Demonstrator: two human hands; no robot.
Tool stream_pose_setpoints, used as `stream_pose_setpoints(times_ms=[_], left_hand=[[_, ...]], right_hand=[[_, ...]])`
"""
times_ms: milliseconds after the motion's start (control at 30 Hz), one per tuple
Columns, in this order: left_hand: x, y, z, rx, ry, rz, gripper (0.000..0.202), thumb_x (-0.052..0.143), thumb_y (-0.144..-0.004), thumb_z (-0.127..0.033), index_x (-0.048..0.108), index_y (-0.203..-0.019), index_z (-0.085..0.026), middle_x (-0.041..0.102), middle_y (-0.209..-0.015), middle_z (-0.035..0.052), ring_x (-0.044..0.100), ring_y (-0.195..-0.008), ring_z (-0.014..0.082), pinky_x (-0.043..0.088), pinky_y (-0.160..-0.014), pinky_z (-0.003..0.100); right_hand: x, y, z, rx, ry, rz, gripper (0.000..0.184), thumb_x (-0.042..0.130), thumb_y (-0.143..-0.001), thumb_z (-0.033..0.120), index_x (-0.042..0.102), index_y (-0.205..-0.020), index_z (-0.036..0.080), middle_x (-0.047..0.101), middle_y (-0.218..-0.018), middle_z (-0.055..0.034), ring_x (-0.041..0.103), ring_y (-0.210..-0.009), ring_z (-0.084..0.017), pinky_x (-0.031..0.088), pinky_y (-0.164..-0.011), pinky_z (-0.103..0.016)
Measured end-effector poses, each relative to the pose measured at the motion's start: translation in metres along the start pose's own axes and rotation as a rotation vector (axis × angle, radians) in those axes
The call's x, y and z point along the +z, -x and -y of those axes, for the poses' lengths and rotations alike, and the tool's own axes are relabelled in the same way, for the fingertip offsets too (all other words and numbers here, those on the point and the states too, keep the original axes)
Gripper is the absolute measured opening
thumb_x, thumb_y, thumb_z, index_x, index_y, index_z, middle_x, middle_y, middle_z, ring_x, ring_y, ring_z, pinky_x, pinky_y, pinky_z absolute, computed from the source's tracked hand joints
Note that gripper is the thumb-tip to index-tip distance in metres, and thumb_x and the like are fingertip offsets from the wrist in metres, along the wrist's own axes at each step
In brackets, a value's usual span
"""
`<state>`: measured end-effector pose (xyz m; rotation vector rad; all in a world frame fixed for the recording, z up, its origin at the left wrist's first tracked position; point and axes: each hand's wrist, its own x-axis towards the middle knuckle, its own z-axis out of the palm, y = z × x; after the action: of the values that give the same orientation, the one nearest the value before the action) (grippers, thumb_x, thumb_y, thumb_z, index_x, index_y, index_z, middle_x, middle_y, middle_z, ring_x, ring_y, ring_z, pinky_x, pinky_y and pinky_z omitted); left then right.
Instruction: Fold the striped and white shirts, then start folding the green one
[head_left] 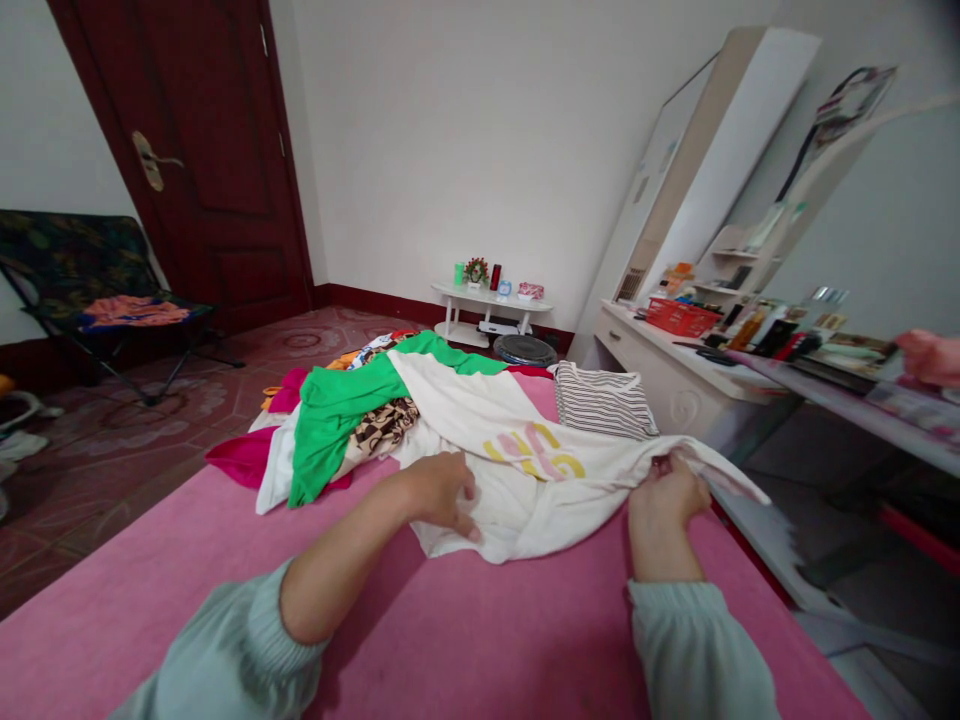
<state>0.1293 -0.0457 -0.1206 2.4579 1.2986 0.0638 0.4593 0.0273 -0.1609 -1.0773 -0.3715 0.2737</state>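
Note:
A white T-shirt [517, 440] with yellow and pink lettering lies spread on the pink bed cover [465, 640]. My left hand [442, 490] rests on the shirt's near left part, fingers curled and pressing the cloth. My right hand [671, 495] pinches the shirt's right edge near a sleeve. Behind the shirt lies a heap of clothes with a green garment [337, 410] on top, a brown patterned piece [386, 425] and a magenta one [240, 455]. A folded black-and-white striped top [604, 400] sits at the bed's far right.
A white dresser [675, 385] with a red basket [681, 317] and bottles stands right of the bed, close to its edge. A small white table [491, 298] is by the far wall. A folding chair [90, 290] and a dark red door [195, 150] are at left.

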Motion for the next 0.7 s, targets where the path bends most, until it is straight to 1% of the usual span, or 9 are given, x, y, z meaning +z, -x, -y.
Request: stream_pose_setpoints(times_ms=[67,133,200,233,267,333,400,500,700], left_hand=[[-0.002,0.003,-0.011,0.01,-0.033,0.046,0.055,0.078,-0.057,-0.058,0.073,-0.099,-0.024,0.067,-0.104,0.008,0.063,-0.093,0.0271,0.047,-0.077,0.03],[-0.006,0.005,-0.015,0.024,-0.009,0.112,0.054,0.079,-0.056,-0.057,0.073,-0.098,-0.025,0.069,-0.095,0.0054,0.064,-0.084,0.0246,0.046,-0.069,0.028],[-0.009,0.006,-0.01,0.021,0.067,0.158,0.056,0.078,-0.056,-0.056,0.071,-0.103,-0.026,0.07,-0.089,0.0025,0.063,-0.075,0.0209,0.044,-0.061,0.024],[-0.011,0.006,-0.004,0.008,0.101,0.156,0.055,0.078,-0.058,-0.055,0.071,-0.105,-0.027,0.07,-0.087,0.0015,0.063,-0.073,0.0195,0.043,-0.059,0.023],[-0.012,0.006,0.005,-0.016,0.115,0.13,0.053,0.076,-0.061,-0.053,0.07,-0.107,-0.027,0.07,-0.087,0.0012,0.063,-0.072,0.0188,0.043,-0.059,0.023],[-0.013,0.004,0.027,-0.093,0.07,0.022,0.043,0.073,-0.068,-0.044,0.07,-0.106,-0.025,0.071,-0.09,0.003,0.064,-0.078,0.02,0.045,-0.066,0.024],[-0.011,0.001,0.052,-0.18,-0.006,-0.11,0.034,0.069,-0.072,-0.032,0.071,-0.105,-0.023,0.07,-0.1,0.0063,0.064,-0.091,0.0229,0.046,-0.079,0.027],[-0.004,-0.003,0.081,-0.239,-0.031,-0.245,0.036,0.062,-0.074,-0.016,0.069,-0.108,-0.021,0.066,-0.116,0.0094,0.059,-0.11,0.0246,0.043,-0.095,0.031],[0.008,-0.007,0.094,-0.214,-0.012,-0.329,0.047,0.051,-0.074,0.0,0.066,-0.115,-0.018,0.06,-0.128,0.0105,0.052,-0.121,0.0224,0.036,-0.106,0.033]], right_hand=[[-0.001,0.004,-0.003,-0.058,0.08,0.092,0.037,0.055,-0.066,0.033,0.044,-0.099,0.022,0.059,-0.109,-0.0091,0.061,-0.106,-0.026,0.053,-0.087,-0.041],[-0.002,0.011,-0.001,-0.143,0.166,0.164,0.061,0.06,-0.065,0.033,0.039,-0.12,0.02,0.051,-0.126,-0.0134,0.058,-0.111,-0.025,0.052,-0.09,-0.04],[-0.001,0.021,0.005,-0.269,0.258,0.202,0.079,0.064,-0.064,0.03,0.031,-0.134,0.019,0.037,-0.14,-0.0175,0.055,-0.116,-0.025,0.05,-0.092,-0.038],[0.001,0.027,0.009,-0.345,0.308,0.246,0.08,0.063,-0.065,0.029,0.03,-0.137,0.02,0.032,-0.144,-0.0178,0.054,-0.117,-0.025,0.05,-0.092,-0.038],[0.003,0.033,0.013,-0.412,0.346,0.313,0.075,0.061,-0.067,0.028,0.035,-0.137,0.02,0.032,-0.145,-0.0173,0.055,-0.116,-0.025,0.05,-0.091,-0.037],[0.009,0.044,0.02,-0.459,0.374,0.514,0.055,0.058,-0.07,0.028,0.052,-0.124,0.018,0.045,-0.136,-0.0148,0.059,-0.106,-0.023,0.052,-0.086,-0.036],[0.015,0.056,0.023,-0.339,0.405,0.748,0.039,0.059,-0.069,0.03,0.064,-0.105,0.016,0.062,-0.113,-0.012,0.064,-0.086,-0.021,0.053,-0.075,-0.034],[0.02,0.075,0.021,-0.093,0.494,1.03,0.034,0.064,-0.065,0.033,0.069,-0.093,0.015,0.069,-0.08,-0.0068,0.061,-0.064,-0.019,0.05,-0.061,-0.031],[0.017,0.1,0.005,-0.086,0.524,1.391,0.023,0.065,-0.063,0.028,0.073,-0.08,0.017,0.072,-0.08,-0.0037,0.063,-0.072,-0.02,0.049,-0.066,-0.03]])
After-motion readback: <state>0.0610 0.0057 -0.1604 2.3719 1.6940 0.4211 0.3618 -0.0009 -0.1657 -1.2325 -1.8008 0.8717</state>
